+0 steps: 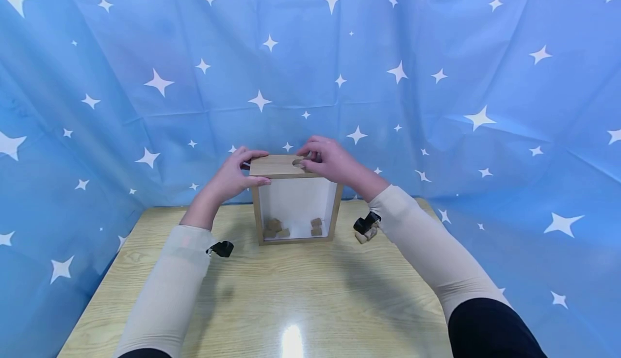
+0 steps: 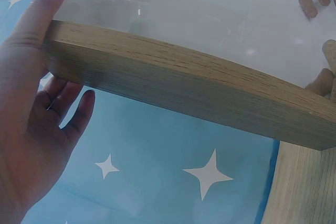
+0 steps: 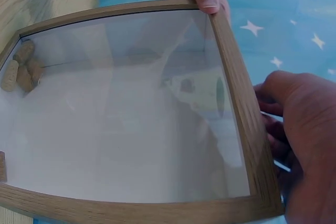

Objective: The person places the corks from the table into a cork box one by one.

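A wooden box (image 1: 274, 167) with a clear front pane and a white back stands upright on the table. My left hand (image 1: 232, 174) grips its upper left corner, thumb along the front edge and a finger across the top. Over the round hole (image 1: 297, 162) in the box's top is my right hand (image 1: 330, 158), fingers bent and thumb at the rim. Whether these fingertips pinch anything I cannot tell; the right wrist view has them behind the frame. Several corks lie inside, in a left group (image 1: 274, 228) and a right group (image 1: 316, 226).
More corks (image 1: 361, 236) lie on the pale wooden table (image 1: 271, 293), to the right of the box and partly behind the right wrist's black camera (image 1: 366, 222). A blue curtain (image 1: 301, 77) with white stars hangs close behind the table and along both sides.
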The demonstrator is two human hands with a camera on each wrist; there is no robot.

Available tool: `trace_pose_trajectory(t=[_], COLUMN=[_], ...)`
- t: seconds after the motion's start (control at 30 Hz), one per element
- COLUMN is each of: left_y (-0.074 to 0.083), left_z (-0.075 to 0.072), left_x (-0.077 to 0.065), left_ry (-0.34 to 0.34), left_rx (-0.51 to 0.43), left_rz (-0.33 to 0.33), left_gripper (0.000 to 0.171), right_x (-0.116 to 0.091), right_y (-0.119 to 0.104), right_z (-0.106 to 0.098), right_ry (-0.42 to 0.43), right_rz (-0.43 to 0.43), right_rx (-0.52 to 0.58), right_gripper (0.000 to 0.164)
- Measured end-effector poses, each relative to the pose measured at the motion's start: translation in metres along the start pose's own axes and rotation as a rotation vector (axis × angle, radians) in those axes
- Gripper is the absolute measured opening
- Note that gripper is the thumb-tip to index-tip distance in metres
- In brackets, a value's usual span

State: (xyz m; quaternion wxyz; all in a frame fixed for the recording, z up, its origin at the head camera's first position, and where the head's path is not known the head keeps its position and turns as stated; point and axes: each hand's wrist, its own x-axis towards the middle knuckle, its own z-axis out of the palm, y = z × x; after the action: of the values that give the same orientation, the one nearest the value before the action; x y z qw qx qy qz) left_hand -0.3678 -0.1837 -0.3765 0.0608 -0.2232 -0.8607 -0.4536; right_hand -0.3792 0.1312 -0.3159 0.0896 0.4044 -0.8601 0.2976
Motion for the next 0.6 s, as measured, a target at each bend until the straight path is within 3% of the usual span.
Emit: trace_pose_trajectory(t=[0.17, 0.37, 0.6], left_y=[0.000, -0.001, 0.000], left_z=[0.000, 0.000, 0.000], left_x=[-0.001, -0.001, -0.001], left_ry=[-0.001, -0.006, -0.002], left_rx=[0.007, 0.018, 0.005], left_rz=[-0.001, -0.007, -0.007], left_gripper=[0.078, 0.076, 0.074], right_x=[-0.010, -0.033, -0.068], right_y=[0.004, 0.018, 0.044], right_z=[-0.005, -0.011, -0.017], right_ry=[0.085, 0.255, 0.373], right_rz=[-0.011, -0.040, 0.038], right_rx=[0.067, 0.068, 0.084], right_gripper=[0.016, 0.009, 0.007])
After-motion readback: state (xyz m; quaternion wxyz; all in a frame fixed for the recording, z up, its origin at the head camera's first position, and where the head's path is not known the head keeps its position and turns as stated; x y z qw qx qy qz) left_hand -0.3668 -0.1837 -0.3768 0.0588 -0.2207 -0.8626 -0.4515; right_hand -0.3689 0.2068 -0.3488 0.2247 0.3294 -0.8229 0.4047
